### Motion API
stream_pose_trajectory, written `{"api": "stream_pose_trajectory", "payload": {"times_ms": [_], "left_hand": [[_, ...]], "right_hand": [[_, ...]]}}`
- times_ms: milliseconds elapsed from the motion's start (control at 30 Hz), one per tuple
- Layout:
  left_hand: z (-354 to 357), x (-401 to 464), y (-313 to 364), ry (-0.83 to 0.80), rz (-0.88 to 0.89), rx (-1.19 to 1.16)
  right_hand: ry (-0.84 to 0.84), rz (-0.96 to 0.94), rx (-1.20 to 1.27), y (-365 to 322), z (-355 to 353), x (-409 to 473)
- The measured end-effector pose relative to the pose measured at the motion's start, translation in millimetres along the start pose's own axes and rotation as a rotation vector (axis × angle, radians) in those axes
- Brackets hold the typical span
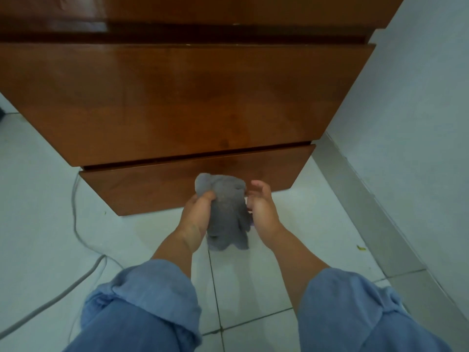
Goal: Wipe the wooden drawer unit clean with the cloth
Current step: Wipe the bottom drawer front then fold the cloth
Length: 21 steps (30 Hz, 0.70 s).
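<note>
Pale tiled floor (253, 288) spreads below a glossy brown wooden drawer unit (177, 97), with a grey cable (76, 280) trailing at far left. Rolled blue sleeves frame the person's forearms. Left hand (196, 214) has its grip pinched on a bunched grey cloth (225, 212), held just before the lowest drawer front (142, 184). Right hand (262, 209) cups the cloth's other side, fingers loosely spread.

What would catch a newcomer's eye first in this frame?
The grey cloth bunched between the left hand and right hand, low in the middle, just in front of the bottom drawer. Behind it the glossy wooden drawer unit fills the upper frame, standing against a pale wall. A grey cable trails over the tiled floor on the left.
</note>
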State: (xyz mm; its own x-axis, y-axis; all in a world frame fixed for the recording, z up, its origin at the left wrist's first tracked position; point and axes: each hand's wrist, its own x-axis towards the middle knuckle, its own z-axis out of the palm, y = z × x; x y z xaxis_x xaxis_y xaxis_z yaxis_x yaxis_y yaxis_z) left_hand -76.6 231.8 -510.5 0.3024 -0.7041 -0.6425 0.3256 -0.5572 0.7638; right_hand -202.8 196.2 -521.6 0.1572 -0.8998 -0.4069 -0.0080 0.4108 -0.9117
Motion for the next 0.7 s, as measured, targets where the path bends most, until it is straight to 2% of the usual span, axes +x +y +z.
{"api": "stream_pose_trajectory", "payload": {"times_ms": [100, 167, 233, 333, 400, 500, 600, 700], "left_hand": [[3, -12, 11, -0.064, -0.099, -0.137], [7, -25, 17, -0.078, -0.114, -0.119], [7, -40, 19, -0.052, -0.086, -0.079], [0, -63, 21, 0.107, 0.141, 0.212], [-4, -82, 28, 0.119, 0.217, 0.297], [-4, -118, 51, -0.013, 0.142, 0.384], [-6, -159, 85, -0.151, 0.164, 0.71], [-5, -200, 128, -0.212, 0.261, 0.992]], "right_hand": [[-0.1, 0.196, 0.186, -2, -2, 2], [-0.163, 0.276, 0.206, -2, -4, -3], [-0.147, 0.318, 0.169, -7, -9, -17], [-0.024, 0.273, 0.028, -25, -15, -40], [-0.014, 0.228, -0.055, -40, -12, -59], [-0.093, 0.189, -0.152, -77, -12, -88], [-0.316, 0.27, -0.179, -131, -17, -116], [-0.379, 0.202, -0.505, -190, -17, -148]]}}
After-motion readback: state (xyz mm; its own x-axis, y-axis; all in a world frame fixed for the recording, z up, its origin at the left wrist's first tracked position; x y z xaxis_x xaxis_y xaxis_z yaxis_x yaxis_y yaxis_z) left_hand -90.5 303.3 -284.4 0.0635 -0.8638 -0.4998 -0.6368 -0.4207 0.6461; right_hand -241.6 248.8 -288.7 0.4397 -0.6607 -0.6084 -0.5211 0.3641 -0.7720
